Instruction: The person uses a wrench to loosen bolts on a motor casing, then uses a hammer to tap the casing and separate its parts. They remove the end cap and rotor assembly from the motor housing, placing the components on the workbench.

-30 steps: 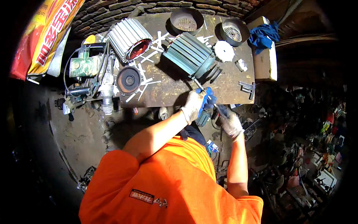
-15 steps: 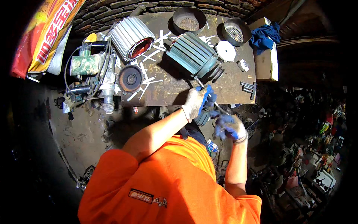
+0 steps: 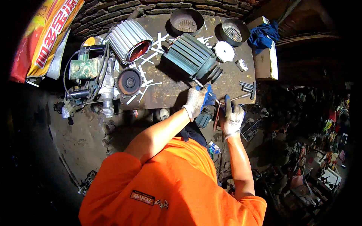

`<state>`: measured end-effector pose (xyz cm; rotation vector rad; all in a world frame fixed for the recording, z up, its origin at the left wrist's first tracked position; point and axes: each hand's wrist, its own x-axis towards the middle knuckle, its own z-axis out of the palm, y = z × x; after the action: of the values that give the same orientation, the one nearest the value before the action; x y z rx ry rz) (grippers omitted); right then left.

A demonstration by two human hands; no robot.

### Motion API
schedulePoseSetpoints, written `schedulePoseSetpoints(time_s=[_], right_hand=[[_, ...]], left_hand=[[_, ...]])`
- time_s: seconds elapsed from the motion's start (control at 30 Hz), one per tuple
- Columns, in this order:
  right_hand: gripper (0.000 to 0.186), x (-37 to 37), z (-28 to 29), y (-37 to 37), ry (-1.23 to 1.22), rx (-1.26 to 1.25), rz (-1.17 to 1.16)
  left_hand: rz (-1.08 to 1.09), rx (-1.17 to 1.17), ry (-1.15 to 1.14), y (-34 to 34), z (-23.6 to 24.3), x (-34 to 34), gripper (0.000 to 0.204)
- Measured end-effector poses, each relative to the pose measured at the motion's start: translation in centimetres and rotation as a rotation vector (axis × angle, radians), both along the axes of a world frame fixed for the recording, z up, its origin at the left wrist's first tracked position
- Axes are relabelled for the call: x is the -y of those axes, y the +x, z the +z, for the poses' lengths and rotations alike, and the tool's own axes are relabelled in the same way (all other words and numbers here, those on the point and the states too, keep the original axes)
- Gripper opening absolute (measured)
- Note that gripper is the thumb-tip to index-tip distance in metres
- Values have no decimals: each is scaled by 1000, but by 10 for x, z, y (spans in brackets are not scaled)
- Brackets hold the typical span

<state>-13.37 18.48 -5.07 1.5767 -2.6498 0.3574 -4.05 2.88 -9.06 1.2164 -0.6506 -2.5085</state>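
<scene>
A green ribbed electric motor (image 3: 190,54) lies on a rusty metal workbench (image 3: 166,94), its pulley end (image 3: 213,73) toward me. My left hand (image 3: 195,102), in a white and blue glove, is closed on something at the motor's shaft end near the bench's front edge; what it grips is hidden. Just off the bench edge to the right, my gloved right hand (image 3: 232,119) is closed around the dark handle of a metal hand tool (image 3: 241,98) whose bar reaches up toward the bench corner.
On the bench are a silver ribbed housing (image 3: 126,37), a dark round cover (image 3: 129,81), a white fan wheel (image 3: 224,51), two round end caps (image 3: 186,22) and white strips. A blue cloth (image 3: 264,34) lies on a box at right. Old machinery (image 3: 85,67) and printed sacks (image 3: 45,37) stand at left.
My right hand has moved away from my left hand, first down and then out to the right, and now grips the tool's handle. My left hand has stayed at the motor's shaft end.
</scene>
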Motion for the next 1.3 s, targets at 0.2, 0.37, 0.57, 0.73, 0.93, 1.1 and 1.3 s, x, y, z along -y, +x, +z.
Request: schedulePoseSetpoints(time_s=[0.2, 0.37, 0.57, 0.73, 0.93, 1.1, 1.3], right_hand=[[51, 15, -8, 1, -143, 1557, -594], [44, 1, 4, -5, -279, 1695, -750], [63, -6, 18, -13, -28, -31, 274], [47, 2, -27, -5, -221, 1078, -520], [44, 6, -15, -14, -360, 1716, -740], [54, -3, 21, -10, -155, 25, 135], [41, 7, -25, -10, -332, 1426, -290]], left_hand=[[-26, 13, 17, -3, -1, 3, 35], [-14, 19, -36, -2, 4, 3, 37], [-54, 58, 21, -3, 4, 3, 39], [-26, 31, -6, -3, 8, 1, 37], [-45, 26, 20, -3, 2, 4, 37], [-32, 10, -11, -1, 7, 6, 38], [-43, 61, 3, -6, 12, 3, 37]])
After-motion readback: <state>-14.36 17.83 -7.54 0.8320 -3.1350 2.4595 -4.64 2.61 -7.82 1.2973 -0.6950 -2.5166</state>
